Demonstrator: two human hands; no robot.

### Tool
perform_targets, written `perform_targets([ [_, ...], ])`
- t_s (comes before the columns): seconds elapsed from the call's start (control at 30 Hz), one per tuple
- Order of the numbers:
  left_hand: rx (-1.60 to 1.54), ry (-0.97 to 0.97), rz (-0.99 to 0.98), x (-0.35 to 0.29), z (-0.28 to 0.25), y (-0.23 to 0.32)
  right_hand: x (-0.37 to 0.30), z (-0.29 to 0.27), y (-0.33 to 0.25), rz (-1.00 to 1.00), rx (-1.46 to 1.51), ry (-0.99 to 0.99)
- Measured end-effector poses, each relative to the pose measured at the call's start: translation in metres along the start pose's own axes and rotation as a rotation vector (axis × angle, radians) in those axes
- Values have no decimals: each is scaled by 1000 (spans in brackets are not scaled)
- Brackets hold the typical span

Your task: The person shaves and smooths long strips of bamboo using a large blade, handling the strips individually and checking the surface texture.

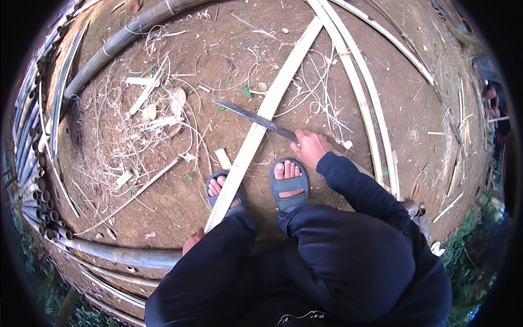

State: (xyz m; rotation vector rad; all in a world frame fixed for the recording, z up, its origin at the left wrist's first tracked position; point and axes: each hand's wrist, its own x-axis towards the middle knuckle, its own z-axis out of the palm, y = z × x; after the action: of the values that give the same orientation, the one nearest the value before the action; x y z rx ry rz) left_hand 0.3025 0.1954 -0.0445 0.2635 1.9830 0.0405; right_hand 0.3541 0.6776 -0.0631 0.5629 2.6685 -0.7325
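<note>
A long pale bamboo strip (pixel 283 82) runs slantwise from beside my left leg, across my left sandal, to the far middle. My left hand (pixel 193 241) is at its near end, partly hidden by my knee; the fingers seem closed round the strip. In my right hand (pixel 312 148) is the handle of a long dark machete (pixel 248 113). The blade points to the far left and crosses the strip, its middle lying over or against it; I cannot tell how firmly they touch. My feet, in grey sandals (pixel 290 185), stand either side of the strip's near part.
Two long split bamboo lengths (pixel 357 82) lie to the right. Curled shavings (pixel 158 117) litter the ground at left. A dark bamboo pole (pixel 122 41) crosses the far left, another pole (pixel 131 256) lies near left, and bamboo is stacked (pixel 32 131) at the left edge. Another person (pixel 492 95) is at far right.
</note>
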Motion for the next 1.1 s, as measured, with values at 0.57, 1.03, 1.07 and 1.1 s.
perform_targets([
  [0.57,-411,25,523,116,-79,186,-27,7,-25,6,148,106],
  [1.03,-1274,-437,166,-28,-96,134,-30,-17,-39,-266,-147,-5],
  [1.07,-1262,-449,155,-26,-95,136,-26,-12,-28,-260,-151,-6],
  [1.1,-1261,-452,153,-23,-98,135,-24,-13,-26,-266,-164,-3],
])
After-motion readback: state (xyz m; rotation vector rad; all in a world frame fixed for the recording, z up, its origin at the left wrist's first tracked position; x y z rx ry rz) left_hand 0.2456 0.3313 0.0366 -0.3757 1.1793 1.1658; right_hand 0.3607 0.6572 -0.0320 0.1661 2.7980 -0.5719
